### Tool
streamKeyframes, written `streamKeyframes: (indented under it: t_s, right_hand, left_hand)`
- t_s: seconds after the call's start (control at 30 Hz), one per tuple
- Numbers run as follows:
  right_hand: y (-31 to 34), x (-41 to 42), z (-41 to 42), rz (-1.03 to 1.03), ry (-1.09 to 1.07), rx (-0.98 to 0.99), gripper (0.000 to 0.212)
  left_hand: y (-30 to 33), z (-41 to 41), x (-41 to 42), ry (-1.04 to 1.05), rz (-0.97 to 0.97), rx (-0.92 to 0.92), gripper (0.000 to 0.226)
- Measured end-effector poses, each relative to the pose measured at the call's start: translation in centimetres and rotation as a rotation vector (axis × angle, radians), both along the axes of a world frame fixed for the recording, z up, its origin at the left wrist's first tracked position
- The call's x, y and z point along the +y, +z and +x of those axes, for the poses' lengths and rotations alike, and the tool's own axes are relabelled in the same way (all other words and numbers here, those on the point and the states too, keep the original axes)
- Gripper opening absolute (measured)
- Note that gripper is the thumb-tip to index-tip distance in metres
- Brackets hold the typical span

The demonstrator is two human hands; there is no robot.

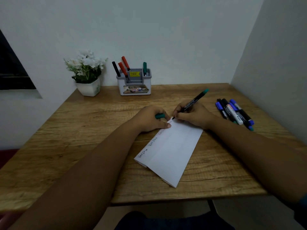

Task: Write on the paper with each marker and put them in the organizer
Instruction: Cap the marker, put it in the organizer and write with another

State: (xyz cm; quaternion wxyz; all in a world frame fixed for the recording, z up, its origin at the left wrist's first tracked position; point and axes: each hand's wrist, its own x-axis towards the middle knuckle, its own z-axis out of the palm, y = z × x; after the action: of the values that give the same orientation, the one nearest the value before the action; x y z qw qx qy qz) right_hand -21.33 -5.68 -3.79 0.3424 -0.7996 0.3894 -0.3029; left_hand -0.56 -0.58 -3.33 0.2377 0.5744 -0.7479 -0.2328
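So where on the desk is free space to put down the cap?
Bare wood lies left of the paper, between the flower pot and the left hand. Also between the organizer and both hands. Crowded: the marker pile beside the right hand.

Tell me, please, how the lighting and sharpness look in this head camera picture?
Head view: dim, flat light with no glare; wide-angle bending curves the table edges; the handwriting on the paper stays readable, but the organizer labels and the forearms near the frame bottom look soft.
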Motion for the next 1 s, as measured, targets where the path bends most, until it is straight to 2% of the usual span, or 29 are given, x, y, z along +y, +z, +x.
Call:
streamKeyframes:
  t_s: [0.2, 0.5, 0.67, 0.87, 0.93, 1.0]
  right_hand:
    - [0.38, 0.29, 0.09, -0.06, 0.019, 0.098, 0.01]
    - [0.24, 0.16, 0.13, -0.054, -0.017, 0.094, 0.005]
    - [0.16, 0.09, -0.06, -0.039, -0.026, 0.029, 0.004]
    - [0.15, 0.09, 0.05, -0.052, -0.009, 0.111, 0.006]
    - [0.1, -0.02, -0.04, -0.023, -0.031, 0.06, 0.007]
    - [0.12, 0.02, -0.07, 0.057, -0.053, -0.073, 0.007]
  left_hand:
    - [0.04, 0.04, -0.02, -0.007, -0.002, -0.018, 0.027]
    - [-0.01, 0.13, -0.29, -0.017, 0.0, -0.042, 0.029]
    - [-0.15, 0.18, -0.36, -0.021, -0.009, -0.038, 0.029]
    - [-0.14, 0.16, -0.37, -0.016, 0.007, -0.039, 0.029]
    - [-0.1, 0.14, -0.32, -0.018, 0.004, -0.037, 0.03]
    - [-0.03, 0.12, -0.26, -0.014, 0.005, -0.042, 0.03]
